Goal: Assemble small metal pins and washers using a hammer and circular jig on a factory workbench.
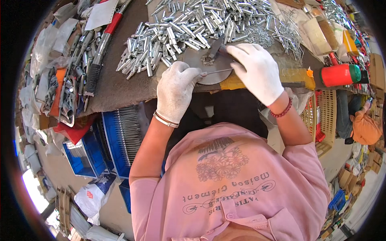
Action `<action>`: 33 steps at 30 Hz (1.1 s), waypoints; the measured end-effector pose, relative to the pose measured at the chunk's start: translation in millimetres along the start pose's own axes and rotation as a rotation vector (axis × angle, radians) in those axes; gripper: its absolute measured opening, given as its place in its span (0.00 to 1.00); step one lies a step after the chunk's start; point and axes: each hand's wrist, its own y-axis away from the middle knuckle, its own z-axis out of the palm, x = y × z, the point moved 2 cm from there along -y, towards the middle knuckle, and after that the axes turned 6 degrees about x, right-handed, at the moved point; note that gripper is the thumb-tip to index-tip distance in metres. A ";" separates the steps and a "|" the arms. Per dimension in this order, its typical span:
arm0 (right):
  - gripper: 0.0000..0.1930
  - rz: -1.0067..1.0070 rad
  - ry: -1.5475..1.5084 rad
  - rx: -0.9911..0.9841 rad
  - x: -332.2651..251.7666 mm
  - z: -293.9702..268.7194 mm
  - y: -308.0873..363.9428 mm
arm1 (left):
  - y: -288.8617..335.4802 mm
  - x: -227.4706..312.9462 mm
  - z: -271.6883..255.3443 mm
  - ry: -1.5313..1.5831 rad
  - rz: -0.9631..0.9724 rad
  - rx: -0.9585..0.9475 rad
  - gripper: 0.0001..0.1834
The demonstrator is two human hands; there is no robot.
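Observation:
Both my hands wear white knit gloves. My left hand (175, 89) is closed in a pinch on the thicker end of a thin metal rod (219, 71), which points right across a round grey metal plate (210, 80). The rod's far end reaches the thumb of my right hand (259, 70). That hand's thumb and forefinger are apart, and its fingertips are beside a dark metal piece (215, 49) standing on the plate. Whether they touch that piece, I cannot tell. Just beyond lies a large heap of shiny metal tubes (181, 34).
Thin metal pins (291, 38) lie right of the heap. A red and green cylinder (341, 75) rests at the bench's right. Metal tools and a red-and-black bar (103, 44) crowd the left. Below stand blue crates (114, 136) and a yellow basket (327, 116). Another person (365, 126) is far right.

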 end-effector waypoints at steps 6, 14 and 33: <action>0.22 0.155 -0.153 -0.006 8.1 -3.3 15.3 | 0.3 -2.9 2.5 0.036 -0.026 0.011 0.08; 0.22 -0.018 -0.228 0.028 -26.4 -27.7 31.2 | -4.5 -1.8 0.7 0.104 -0.010 0.007 0.10; 0.21 0.015 -0.219 -0.136 -29.1 -7.2 42.7 | 3.6 -11.4 4.4 0.143 -0.073 -0.029 0.10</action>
